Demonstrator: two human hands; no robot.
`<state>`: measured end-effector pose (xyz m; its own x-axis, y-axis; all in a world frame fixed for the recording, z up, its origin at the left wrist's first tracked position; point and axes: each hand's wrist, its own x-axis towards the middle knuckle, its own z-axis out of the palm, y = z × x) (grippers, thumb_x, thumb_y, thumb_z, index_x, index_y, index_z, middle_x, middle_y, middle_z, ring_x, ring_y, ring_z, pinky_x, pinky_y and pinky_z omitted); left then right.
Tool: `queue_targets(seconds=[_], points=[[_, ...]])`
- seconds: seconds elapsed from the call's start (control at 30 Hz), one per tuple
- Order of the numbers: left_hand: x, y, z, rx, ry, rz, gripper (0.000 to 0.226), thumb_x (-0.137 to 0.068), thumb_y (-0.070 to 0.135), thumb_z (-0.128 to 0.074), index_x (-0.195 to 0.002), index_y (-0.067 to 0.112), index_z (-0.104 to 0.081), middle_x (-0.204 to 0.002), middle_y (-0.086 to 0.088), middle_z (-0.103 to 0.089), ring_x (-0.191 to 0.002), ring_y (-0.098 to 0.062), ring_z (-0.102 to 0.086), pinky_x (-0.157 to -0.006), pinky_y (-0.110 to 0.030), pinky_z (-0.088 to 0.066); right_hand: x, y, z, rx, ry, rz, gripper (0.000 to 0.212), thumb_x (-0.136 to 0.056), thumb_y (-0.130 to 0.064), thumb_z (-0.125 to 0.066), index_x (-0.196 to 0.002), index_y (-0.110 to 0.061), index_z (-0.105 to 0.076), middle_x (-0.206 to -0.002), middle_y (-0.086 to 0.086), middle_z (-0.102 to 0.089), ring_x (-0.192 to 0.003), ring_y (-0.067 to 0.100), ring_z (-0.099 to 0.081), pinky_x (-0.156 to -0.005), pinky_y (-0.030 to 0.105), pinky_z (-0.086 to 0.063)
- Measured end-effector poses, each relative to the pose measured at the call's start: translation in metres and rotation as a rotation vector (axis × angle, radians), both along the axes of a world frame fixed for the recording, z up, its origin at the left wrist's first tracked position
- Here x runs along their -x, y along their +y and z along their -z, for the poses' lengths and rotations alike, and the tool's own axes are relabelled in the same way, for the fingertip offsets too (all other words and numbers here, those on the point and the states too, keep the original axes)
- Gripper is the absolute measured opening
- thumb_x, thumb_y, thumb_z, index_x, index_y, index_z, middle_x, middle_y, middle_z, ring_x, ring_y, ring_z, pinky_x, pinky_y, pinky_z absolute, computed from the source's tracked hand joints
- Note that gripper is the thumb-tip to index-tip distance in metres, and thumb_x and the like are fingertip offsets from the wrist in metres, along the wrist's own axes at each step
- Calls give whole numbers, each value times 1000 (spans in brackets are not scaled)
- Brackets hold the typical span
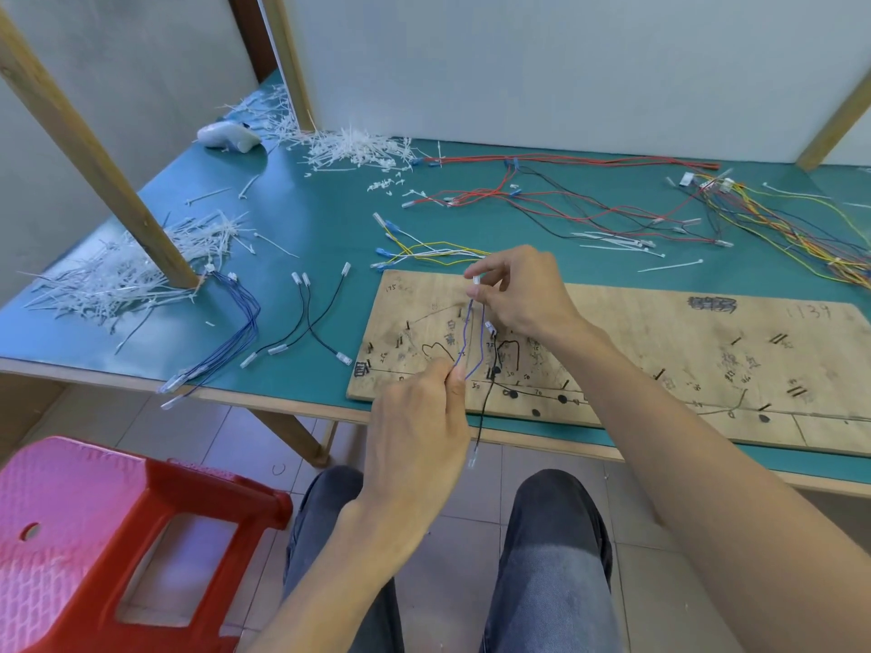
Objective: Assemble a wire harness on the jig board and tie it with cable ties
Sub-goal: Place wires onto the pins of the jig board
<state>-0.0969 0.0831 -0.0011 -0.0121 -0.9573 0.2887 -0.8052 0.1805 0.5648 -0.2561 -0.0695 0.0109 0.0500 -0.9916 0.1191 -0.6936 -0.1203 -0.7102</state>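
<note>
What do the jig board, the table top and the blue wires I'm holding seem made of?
The jig board: bare wood, probably plywood, matte, pale grain with ink marks. The table top: smooth teal sheet with a faint sheen, likely rubber or vinyl over wood edging. The blue wires: thin, flexible plastic-looking insulation, whitish translucent terminals; core hidden.

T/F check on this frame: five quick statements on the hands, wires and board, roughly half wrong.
1. Both the left hand and the right hand hold the blue wires above the jig board. True.
2. A black wire hangs past the table's front edge. True.
3. The red stool stands on the table. False: it is on the floor.
4. The red wires lie on the jig board. False: they lie on the table beyond it.
5. The cable ties are stacked on the board. False: they lie in loose piles on the table.
</note>
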Motion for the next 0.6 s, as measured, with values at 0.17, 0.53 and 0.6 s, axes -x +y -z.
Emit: queue_targets(seconds=[0.17, 0.53, 0.6], points=[[-3, 8, 5, 2, -95, -13, 30, -109, 34, -41, -80, 28, -47, -55, 15, -37, -60, 1, -37, -45, -25, -27, 1, -4, 6, -36, -21, -20, 15, -88, -26, -86, -102, -22, -84, -72, -13, -70, -52, -13, -55, -56, 3, -35], [-10, 9, 10, -193, -334, 41, 29, -110, 39, -33, -84, 28, -42, -61, 10, -41, -57, -19, -49, -48, -34, -35, -1, -4, 1, -91, 112, -64, 12, -94, -30, -79, -100, -22, -85, -48, -21, -57, -52, -12, -56, -56, 0, -36], [-13, 10, 11, -233, -390, 51, 26, -109, 34, -36, -85, 26, -42, -64, 9, -39, -61, -22, -50, -53, -36, -41, -2, -2, 2, -81, 150, -72, 13, -97, -30, -76, -102, -22, -85, -41, -26, -51, -55, -11, -57, -64, 10, -43]])
